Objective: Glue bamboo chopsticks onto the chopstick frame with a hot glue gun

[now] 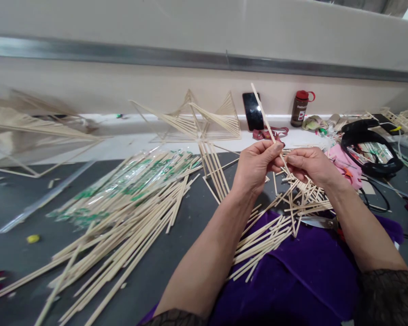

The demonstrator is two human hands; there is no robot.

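Left hand [255,165] and right hand [309,165] pinch one bamboo stick [263,115] near a capped bottle [299,108].

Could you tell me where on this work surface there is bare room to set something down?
The dark table lies bare between the big pile of sticks and the left forearm. Another bare strip runs along the near left edge, by the yellow bit. It is crowded under both hands, where cut sticks lie crossed, and at the right around the black headset.

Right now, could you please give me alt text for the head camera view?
Left hand and right hand pinch one thin wooden stick above purple cloth. Loose sticks cover the dark table.
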